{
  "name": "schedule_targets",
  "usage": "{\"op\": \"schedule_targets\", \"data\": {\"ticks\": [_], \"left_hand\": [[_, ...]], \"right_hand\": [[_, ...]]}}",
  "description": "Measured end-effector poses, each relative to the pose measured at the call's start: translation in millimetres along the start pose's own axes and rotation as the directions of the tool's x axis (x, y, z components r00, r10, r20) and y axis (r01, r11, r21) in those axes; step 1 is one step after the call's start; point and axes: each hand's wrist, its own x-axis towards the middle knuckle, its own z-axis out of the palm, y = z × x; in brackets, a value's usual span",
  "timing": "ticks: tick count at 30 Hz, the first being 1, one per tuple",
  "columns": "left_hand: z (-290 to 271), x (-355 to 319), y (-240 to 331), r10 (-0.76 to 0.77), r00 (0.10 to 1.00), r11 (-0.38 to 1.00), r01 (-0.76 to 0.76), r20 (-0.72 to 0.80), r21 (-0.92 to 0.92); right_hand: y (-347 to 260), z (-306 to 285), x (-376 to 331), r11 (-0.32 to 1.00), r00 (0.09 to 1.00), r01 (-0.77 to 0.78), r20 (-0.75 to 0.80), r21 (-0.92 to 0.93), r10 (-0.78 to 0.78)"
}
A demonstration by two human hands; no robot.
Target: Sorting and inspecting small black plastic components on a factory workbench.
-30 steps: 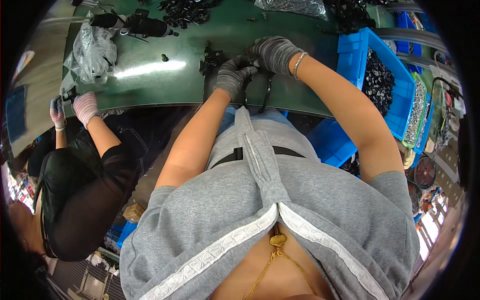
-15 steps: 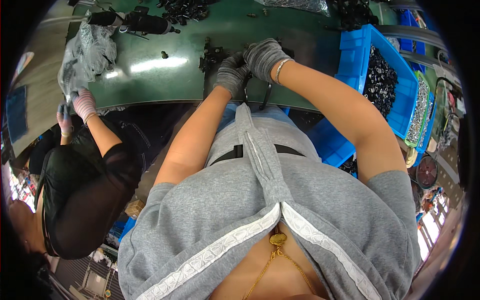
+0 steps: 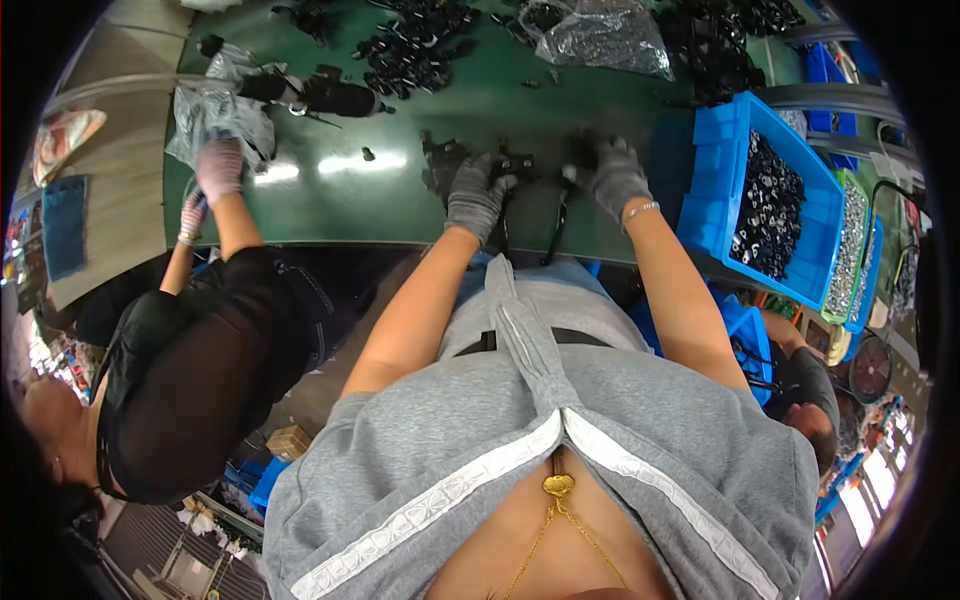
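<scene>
My left hand, in a grey knit glove, closes its thumb and fingers on a black metal fitting lying on the green table. Further right, my right hand, gloved alike, has its thumb and fingers around another dark metal part, partly hidden and blurred. From between the hands a black curved lever points toward the table's near edge. Dark fittings lie just left of my left hand.
On the right stands a blue bin of small black parts. Black part piles and a clear plastic bag lie at the back. A black power driver rests left. Beside me a co-worker's gloved hand handles plastic wrap.
My hands were together over the fittings and are now apart, the right one shifted to the right. The view has tilted, so the table sits lower. Another person has come into view at right.
</scene>
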Motion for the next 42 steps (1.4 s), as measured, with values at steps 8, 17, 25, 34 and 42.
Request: {"op": "schedule_targets", "data": {"ticks": [8, 17, 25, 34, 42], "left_hand": [[-30.2, 23.0, -49.0, -0.12, 0.991, 0.966, 0.102, -0.065, -0.237], [-93.7, 32.4, -70.2, -0.304, 0.949, 0.917, 0.316, 0.086, -0.243], [-99.6, 22.6, -9.7, -0.055, 0.992, 0.974, 0.078, -0.114, 0.212], [-64.0, 19.6, 14.4, -0.058, 0.993, 0.998, 0.058, 0.1, 0.005], [-40.9, 29.5, 14.1, -0.192, 0.965, 0.969, 0.158, 0.177, 0.191]], "right_hand": [[-9.5, 34.0, 0.4, 0.998, 0.999, 0.011, 0.04, 0.064, -0.014], [-95.6, 46.8, 34.2, 0.979, 0.973, 0.191, 0.117, 0.07, -0.199], [14.2, -2.5, 257.9, 0.807, 0.877, 0.149, -0.302, -0.571, -0.375], [-76.4, -53.5, 201.8, 0.95, 0.983, 0.132, -0.086, -0.284, -0.162], [3.6, 28.2, 83.5, 0.967, 0.956, 0.212, -0.174, -0.145, -0.236]]}}
